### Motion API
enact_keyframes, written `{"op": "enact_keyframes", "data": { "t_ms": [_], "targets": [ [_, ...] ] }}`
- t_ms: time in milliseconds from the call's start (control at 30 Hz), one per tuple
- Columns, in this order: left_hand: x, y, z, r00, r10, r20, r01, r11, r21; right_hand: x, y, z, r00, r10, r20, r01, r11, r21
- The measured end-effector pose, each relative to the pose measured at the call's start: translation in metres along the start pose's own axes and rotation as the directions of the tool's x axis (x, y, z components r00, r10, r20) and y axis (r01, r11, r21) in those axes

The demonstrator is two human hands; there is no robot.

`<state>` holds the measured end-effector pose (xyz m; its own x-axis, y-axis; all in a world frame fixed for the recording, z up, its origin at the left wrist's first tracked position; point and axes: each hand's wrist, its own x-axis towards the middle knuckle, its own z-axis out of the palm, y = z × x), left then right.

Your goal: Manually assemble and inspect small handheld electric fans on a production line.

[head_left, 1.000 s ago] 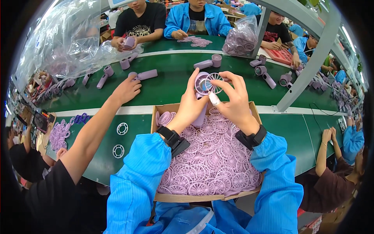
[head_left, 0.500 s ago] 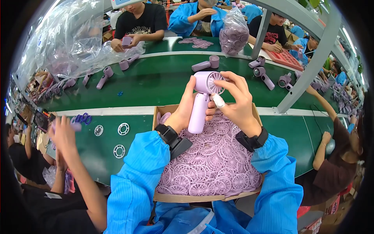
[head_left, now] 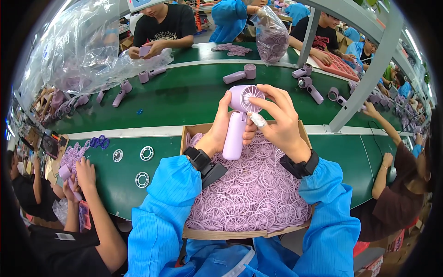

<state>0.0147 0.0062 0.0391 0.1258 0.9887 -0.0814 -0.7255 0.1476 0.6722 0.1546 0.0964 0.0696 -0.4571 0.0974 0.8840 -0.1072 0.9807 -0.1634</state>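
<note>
A purple handheld fan [head_left: 234,134] is held upright over a cardboard box [head_left: 247,235] filled with loose purple fan grilles [head_left: 249,194]. My left hand [head_left: 218,127] grips the fan from its left side, closed around the handle and head. A round spoked grille [head_left: 251,98] sits at the open face of the fan head, on its right. Fingers of my right hand [head_left: 284,124] press on that grille, with the thumb, wrapped in white, below it. Whether the grille is fully seated I cannot tell.
On the green bench left of the box lie white rings [head_left: 146,153] and purple rings [head_left: 100,141]. Several purple fans [head_left: 240,74] rest on the conveyor [head_left: 184,97] beyond. A metal post [head_left: 364,87] rises at right. Co-workers sit on both sides and opposite.
My hands and the fan stay nearly in place, my right fingers shifting slightly on the grille. At left, a co-worker's hands have lowered with a fan toward the purple grilles.
</note>
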Motion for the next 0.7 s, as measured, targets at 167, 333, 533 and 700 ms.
{"op": "enact_keyframes", "data": {
  "t_ms": [167,333,533,700],
  "targets": [
    [-0.002,0.000,0.002,1.000,-0.021,0.016,0.021,1.000,0.015,0.002,-0.002,-0.004,0.999,-0.028,0.022,0.028,1.000,0.005],
    [-0.002,-0.001,0.001,1.000,-0.016,0.009,0.015,0.999,0.036,-0.003,-0.001,0.004,1.000,-0.006,-0.027,0.006,1.000,0.010],
    [0.001,-0.003,0.003,1.000,-0.003,-0.010,0.003,0.999,0.054,-0.007,-0.007,0.005,0.996,0.054,-0.066,-0.054,0.999,0.000],
    [0.000,-0.005,0.002,0.997,0.039,-0.071,-0.028,0.989,0.142,-0.007,-0.016,0.011,0.989,0.127,-0.071,-0.128,0.992,-0.011]
  ]
}}
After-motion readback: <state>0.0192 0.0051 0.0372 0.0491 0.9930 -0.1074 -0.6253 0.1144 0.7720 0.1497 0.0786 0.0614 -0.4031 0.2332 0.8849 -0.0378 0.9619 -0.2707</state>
